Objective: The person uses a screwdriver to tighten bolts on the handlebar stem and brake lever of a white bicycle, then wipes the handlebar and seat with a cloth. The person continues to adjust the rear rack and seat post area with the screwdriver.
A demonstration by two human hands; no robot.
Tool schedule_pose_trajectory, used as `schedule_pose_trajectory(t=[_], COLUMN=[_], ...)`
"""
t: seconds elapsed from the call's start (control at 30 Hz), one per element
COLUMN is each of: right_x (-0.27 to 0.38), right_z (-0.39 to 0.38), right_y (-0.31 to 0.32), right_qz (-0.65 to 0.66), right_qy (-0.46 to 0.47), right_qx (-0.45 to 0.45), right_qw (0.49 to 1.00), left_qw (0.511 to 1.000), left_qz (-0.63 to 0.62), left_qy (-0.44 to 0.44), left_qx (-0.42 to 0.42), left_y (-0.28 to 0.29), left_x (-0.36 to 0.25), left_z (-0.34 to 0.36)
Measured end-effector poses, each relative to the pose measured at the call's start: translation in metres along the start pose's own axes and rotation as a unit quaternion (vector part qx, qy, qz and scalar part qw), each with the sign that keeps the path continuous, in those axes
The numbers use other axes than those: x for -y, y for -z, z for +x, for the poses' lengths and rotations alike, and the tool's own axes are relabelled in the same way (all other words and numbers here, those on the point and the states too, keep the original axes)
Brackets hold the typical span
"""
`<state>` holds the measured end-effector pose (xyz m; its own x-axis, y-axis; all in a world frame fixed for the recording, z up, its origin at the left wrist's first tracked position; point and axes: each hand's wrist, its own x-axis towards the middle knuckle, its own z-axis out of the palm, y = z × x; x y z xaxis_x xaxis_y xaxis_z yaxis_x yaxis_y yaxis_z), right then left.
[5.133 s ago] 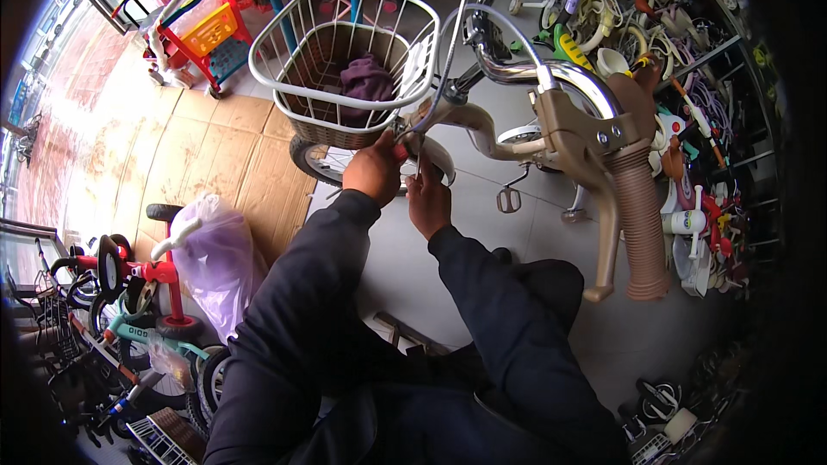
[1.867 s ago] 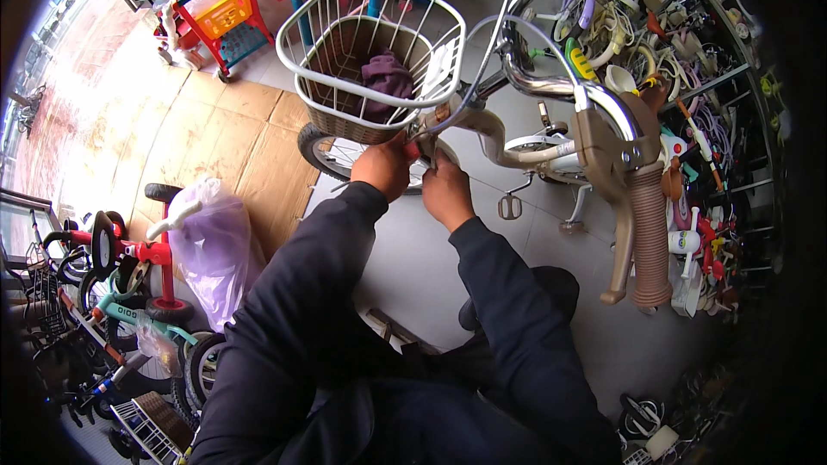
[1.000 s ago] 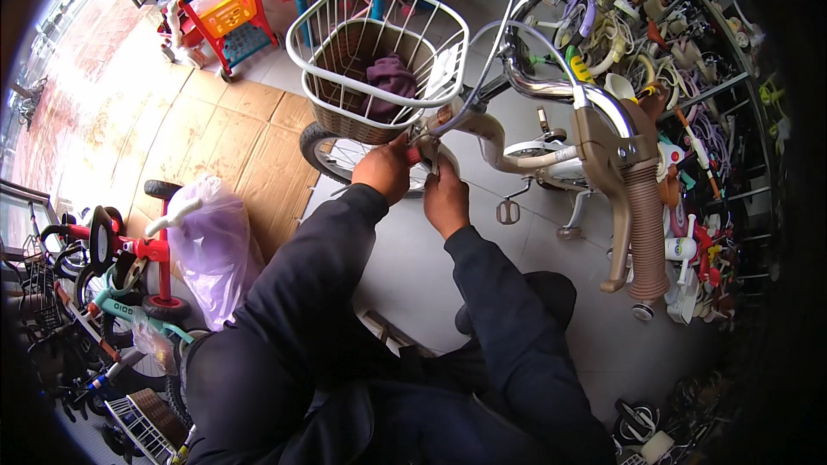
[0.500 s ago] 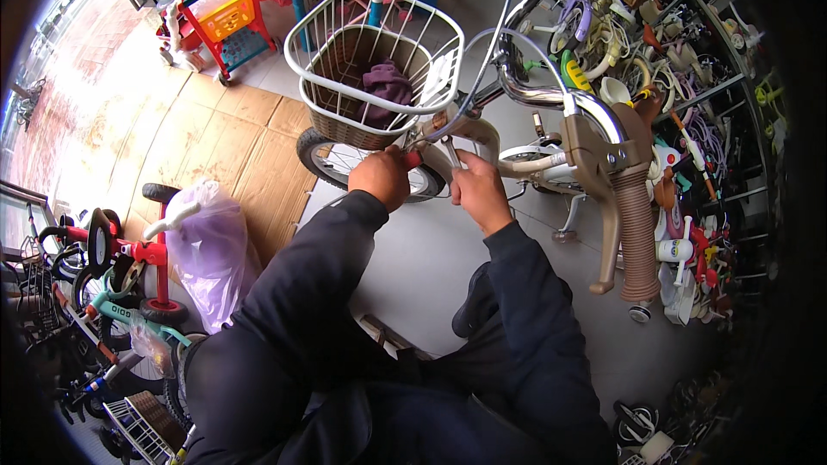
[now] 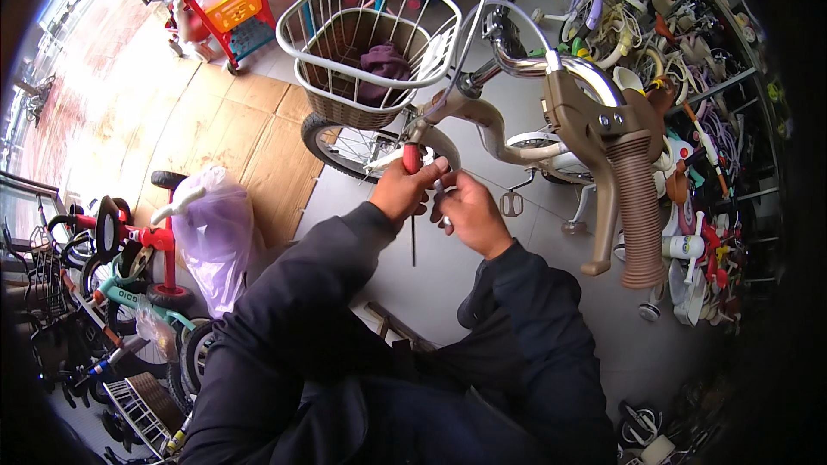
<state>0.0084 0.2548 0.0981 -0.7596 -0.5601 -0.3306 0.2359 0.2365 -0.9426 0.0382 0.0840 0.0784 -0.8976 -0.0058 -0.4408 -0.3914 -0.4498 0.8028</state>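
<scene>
My left hand (image 5: 400, 193) is closed around a screwdriver (image 5: 412, 158) with a red handle; its thin dark shaft points down toward me. Close beside it, my right hand (image 5: 475, 217) has its fingers curled round a silver wrench (image 5: 445, 217), mostly hidden by the fingers. The fingers of both hands come together just in front of the beige bicycle frame (image 5: 500, 145). Above them is the bicycle's wire-and-wicker basket (image 5: 314, 90), which holds a dark purple cloth (image 5: 384, 65). The front wheel (image 5: 323, 142) stands behind the left hand.
The brake lever (image 5: 600, 224) and brown grip (image 5: 637, 215) jut toward me on the right. Flattened cardboard (image 5: 220, 133) covers floor at left. Small bikes and a purple plastic bag (image 5: 211, 237) stand near left. A toy cart (image 5: 233, 13) stands far left; cluttered shelves (image 5: 706, 103) line the right.
Both hands have come down toward me, away from the bicycle's front fork. The screwdriver has turned so its shaft points at me, and the wrench has dropped into the right hand's curled fingers.
</scene>
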Motion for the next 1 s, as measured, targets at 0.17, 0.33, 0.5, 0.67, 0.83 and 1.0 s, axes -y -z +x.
schedule_pose_trajectory(t=[0.17,0.33,0.5,0.67,0.83,1.0], right_x=[-0.011,-0.019,-0.017,-0.008,-0.006,-0.007], right_z=[-0.004,0.0,0.003,-0.003,-0.004,-0.002], right_y=[-0.008,0.012,0.031,0.032,0.021,0.017], right_qz=[-0.162,-0.236,-0.07,0.031,0.089,0.028], right_qy=[-0.011,0.035,-0.031,-0.057,-0.012,0.1], right_qx=[0.053,-0.103,-0.024,0.014,-0.032,-0.13], right_qw=[0.985,0.966,0.997,0.998,0.995,0.986], left_qw=[0.993,0.994,0.984,0.975,0.942,0.863], left_qz=[0.019,0.096,0.031,0.124,0.278,0.42], left_qy=[0.013,0.061,0.107,0.065,-0.066,-0.215], left_qx=[-0.116,-0.002,0.135,0.174,0.174,0.18], left_y=[-0.001,0.003,-0.022,-0.02,-0.018,-0.013], left_x=[0.035,0.04,0.026,0.027,0.036,0.016], left_z=[0.014,0.018,-0.005,-0.005,-0.008,-0.016])
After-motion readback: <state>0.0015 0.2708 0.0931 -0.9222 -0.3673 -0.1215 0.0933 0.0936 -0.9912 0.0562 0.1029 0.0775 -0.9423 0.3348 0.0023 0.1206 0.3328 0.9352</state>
